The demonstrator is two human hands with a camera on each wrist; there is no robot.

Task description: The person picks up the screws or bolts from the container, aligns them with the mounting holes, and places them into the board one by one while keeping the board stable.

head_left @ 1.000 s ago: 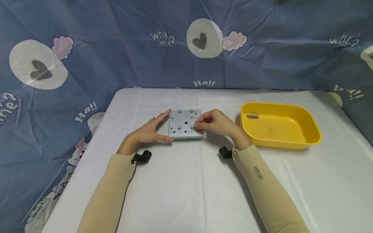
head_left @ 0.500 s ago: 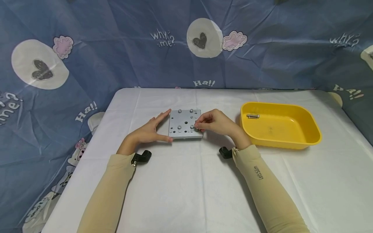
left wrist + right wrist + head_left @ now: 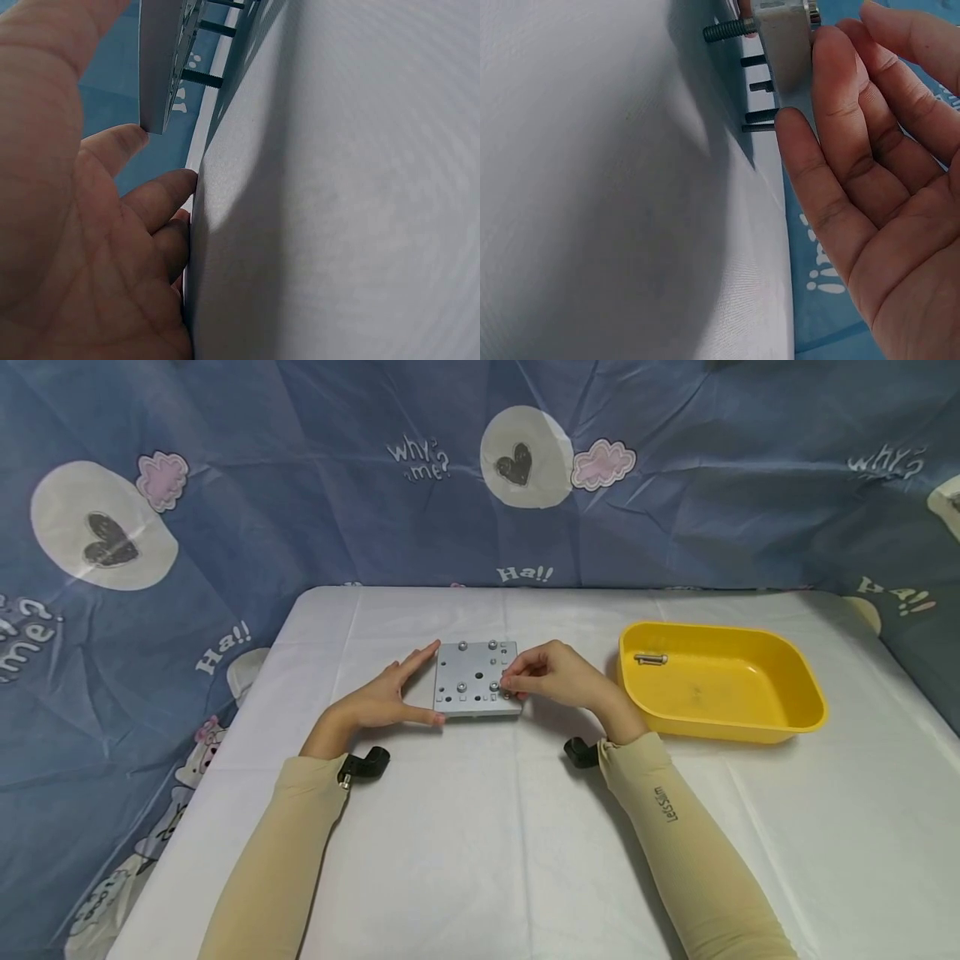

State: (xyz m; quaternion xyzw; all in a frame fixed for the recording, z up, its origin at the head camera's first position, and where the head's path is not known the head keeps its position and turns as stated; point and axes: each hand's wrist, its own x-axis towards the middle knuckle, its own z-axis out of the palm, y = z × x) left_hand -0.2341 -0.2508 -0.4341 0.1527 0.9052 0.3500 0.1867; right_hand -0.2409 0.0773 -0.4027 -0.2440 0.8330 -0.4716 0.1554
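A grey metal plate (image 3: 456, 672) with several bolts through it sits raised off the white table. My left hand (image 3: 382, 697) grips it at the left, forefinger at the far corner and thumb at the near corner. In the left wrist view, a forefinger (image 3: 116, 146) touches the plate's edge. At the near right corner, my right hand (image 3: 558, 675) hovers with bent fingers just above a bolt (image 3: 507, 696). The right wrist view shows that bolt's threaded shank (image 3: 727, 30) below the plate, with thumb and fingertips slightly apart and one finger at the plate's edge.
To the right stands a yellow plastic bin (image 3: 720, 727) holding loose bolts (image 3: 650, 659) at its left end. A white cloth (image 3: 450, 852) covers the table. A blue printed curtain (image 3: 315, 468) hangs behind and to the left.
The bolt under my right fingers stood up from the plate before; now it has dropped, and only its head shows. My left hand and the plate have stayed still.
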